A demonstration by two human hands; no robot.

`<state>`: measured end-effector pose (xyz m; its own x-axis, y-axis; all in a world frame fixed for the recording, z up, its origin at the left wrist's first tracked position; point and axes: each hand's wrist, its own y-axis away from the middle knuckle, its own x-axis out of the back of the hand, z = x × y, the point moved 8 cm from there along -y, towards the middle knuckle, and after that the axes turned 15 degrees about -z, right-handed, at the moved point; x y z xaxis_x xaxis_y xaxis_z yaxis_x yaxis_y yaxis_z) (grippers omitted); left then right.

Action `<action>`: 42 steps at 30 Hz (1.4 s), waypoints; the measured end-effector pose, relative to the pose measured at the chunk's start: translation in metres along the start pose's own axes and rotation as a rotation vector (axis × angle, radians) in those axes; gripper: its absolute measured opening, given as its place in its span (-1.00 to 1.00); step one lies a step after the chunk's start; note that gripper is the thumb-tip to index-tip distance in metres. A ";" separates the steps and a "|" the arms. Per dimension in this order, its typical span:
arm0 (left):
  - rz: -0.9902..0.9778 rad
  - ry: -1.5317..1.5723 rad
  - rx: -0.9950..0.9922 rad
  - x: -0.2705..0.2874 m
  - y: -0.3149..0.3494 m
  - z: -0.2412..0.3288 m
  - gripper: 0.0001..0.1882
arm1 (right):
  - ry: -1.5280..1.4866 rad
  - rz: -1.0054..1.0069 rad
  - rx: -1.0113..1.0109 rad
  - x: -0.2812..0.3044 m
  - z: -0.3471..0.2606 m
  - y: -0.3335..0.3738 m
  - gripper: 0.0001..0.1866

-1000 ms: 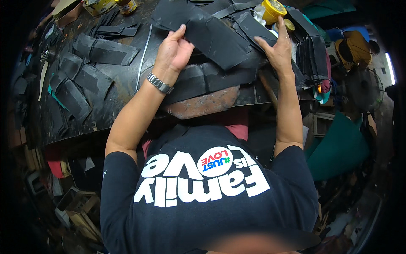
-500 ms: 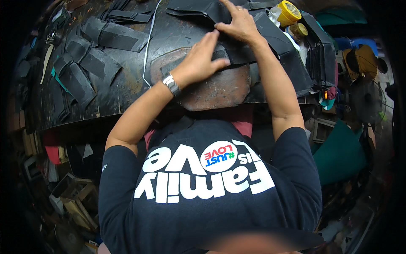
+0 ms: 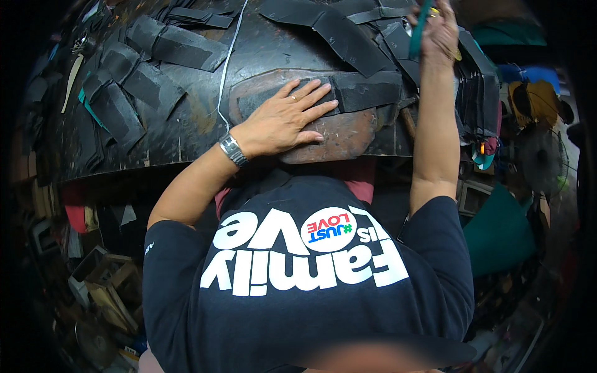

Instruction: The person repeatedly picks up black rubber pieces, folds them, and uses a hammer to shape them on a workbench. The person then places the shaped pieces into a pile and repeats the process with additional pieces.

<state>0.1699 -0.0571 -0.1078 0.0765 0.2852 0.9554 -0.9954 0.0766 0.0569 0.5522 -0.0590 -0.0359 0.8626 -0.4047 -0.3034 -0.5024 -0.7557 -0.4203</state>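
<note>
My left hand (image 3: 291,118) lies flat, fingers spread, on a black sheet piece (image 3: 367,89) that rests across a worn brown board (image 3: 339,140) at the table's near edge. The piece reaches out to the right past my fingertips. At the far right my raised right hand (image 3: 439,38) has its fingers bent around a narrow teal strip (image 3: 418,36), which is somewhat blurred. Behind that hand only slivers of a yellow container show. A long folded black piece (image 3: 333,37) lies just beyond the board.
More black pieces (image 3: 186,48) are strewn over the left of the dark table (image 3: 199,115). A white cord (image 3: 228,65) runs down beside the board. A wooden handle (image 3: 408,121) lies right of it. Stacked black pieces (image 3: 479,93) stand at the right edge.
My right hand has moved right from the black pieces to the containers and now has a teal strip. My left hand has flattened onto the piece on the board. The folded black piece has shifted.
</note>
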 end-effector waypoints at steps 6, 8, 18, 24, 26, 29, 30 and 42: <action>0.005 0.142 0.108 0.011 0.009 -0.016 -0.29 | -0.266 0.027 -0.094 -0.036 -0.046 0.076 -0.66; 0.128 0.051 0.238 0.016 0.007 -0.016 -0.29 | -0.418 -0.154 -0.061 -0.065 -0.047 0.097 -0.61; 0.061 0.092 0.033 0.020 0.036 -0.008 -0.23 | -0.623 -0.343 -0.095 -0.110 -0.042 0.140 -0.39; 0.457 0.322 0.364 0.068 0.074 -0.074 -0.59 | 0.039 -0.329 -0.341 -0.137 -0.022 0.173 -0.43; 0.518 0.199 0.682 0.070 0.094 -0.106 -0.67 | 0.068 -0.494 -0.406 -0.158 -0.013 0.184 -0.46; 0.380 -0.046 0.850 0.059 0.102 -0.128 -0.76 | 0.433 -0.713 -0.432 -0.177 -0.002 0.192 -0.52; 0.372 0.000 0.843 0.054 0.104 -0.133 -0.75 | 0.550 -0.748 -0.382 -0.181 -0.002 0.192 -0.52; 0.648 0.460 0.579 0.091 0.100 -0.126 -0.74 | 0.816 -0.633 0.063 -0.227 -0.044 0.161 -0.30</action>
<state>0.0843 0.0973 -0.0514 -0.6020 0.4602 0.6525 -0.7171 -0.6711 -0.1882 0.2778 -0.1112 0.0032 0.7355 -0.1863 0.6514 0.0758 -0.9328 -0.3523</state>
